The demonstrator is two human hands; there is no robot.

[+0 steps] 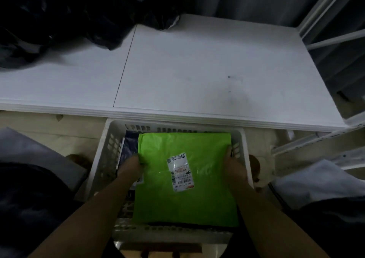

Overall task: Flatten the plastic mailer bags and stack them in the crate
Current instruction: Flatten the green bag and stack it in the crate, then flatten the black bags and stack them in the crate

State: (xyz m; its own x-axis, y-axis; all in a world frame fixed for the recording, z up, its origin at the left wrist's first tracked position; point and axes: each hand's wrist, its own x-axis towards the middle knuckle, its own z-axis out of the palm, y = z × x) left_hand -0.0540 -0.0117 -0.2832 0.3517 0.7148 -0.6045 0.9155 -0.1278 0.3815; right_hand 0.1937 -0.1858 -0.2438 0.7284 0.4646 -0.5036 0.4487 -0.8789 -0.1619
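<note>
Left hand point(136, 164), right hand point(232, 162) grip green mailer point(185, 202) in crate point(102, 159).

Mailer point(183, 178) in crate point(102, 159) (atop other bags); table point(197, 70) behind; bag pile point(59, 17) far left.

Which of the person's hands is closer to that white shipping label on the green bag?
The left hand, though only slightly. It grips the green bag's left edge, level with the shipping label. The right hand holds the right edge, a bit farther from the label.
</note>
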